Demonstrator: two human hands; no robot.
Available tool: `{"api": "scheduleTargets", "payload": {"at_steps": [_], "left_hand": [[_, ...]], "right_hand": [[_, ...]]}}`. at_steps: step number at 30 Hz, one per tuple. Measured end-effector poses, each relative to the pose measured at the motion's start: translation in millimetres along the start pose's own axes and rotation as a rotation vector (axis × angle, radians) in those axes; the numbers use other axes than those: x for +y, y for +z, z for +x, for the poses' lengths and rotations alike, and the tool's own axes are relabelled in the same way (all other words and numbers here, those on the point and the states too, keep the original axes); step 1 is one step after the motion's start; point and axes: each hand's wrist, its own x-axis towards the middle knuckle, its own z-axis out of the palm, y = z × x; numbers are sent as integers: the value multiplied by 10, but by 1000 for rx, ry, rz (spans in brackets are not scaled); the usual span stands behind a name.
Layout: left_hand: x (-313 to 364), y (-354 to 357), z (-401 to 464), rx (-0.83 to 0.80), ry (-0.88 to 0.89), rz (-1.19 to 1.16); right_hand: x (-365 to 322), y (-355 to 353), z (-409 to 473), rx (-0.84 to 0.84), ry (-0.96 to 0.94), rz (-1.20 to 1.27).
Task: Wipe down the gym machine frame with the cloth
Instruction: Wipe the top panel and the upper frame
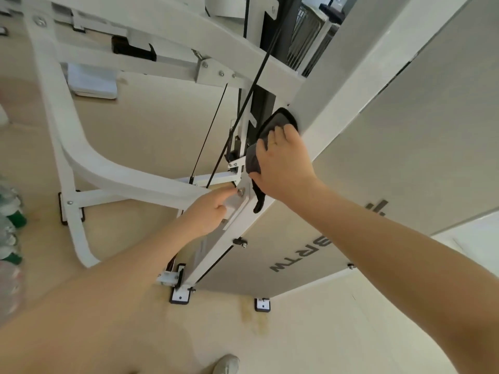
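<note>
A white gym machine frame [334,85] fills the view, seen from above, with an upright beam running from lower centre to upper right. My right hand [283,163] presses a dark grey cloth [278,122] flat against that beam; a corner of the cloth hangs below my palm. My left hand [210,211] grips a white bracket plate at the joint where a curved arm [108,168] meets the upright, with its index finger stretched toward a bolt [240,191].
Black cables [256,85] run down beside the upright. A pale panel with grey lettering [302,255] lies right of the frame. Black-edged feet [179,295] sit on the beige floor. A shoe [226,364] shows at the bottom; bottles [10,211] stand at the left edge.
</note>
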Motion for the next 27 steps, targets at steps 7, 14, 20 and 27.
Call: {"api": "scheduleTargets", "payload": {"at_steps": [7,14,20,27], "left_hand": [[-377,-18,-66,-4,101,567],[-447,24,-108,7,140,756],[-433,26,-103,18,147,728],[-486,22,-132,11,176,776]], "right_hand": [[-782,446,-123,-9,-131,114],[-309,615,-259,464,-84,112],[-458,746,-317,494,-18,114],[-945,882,-245,366,-46,136]]}}
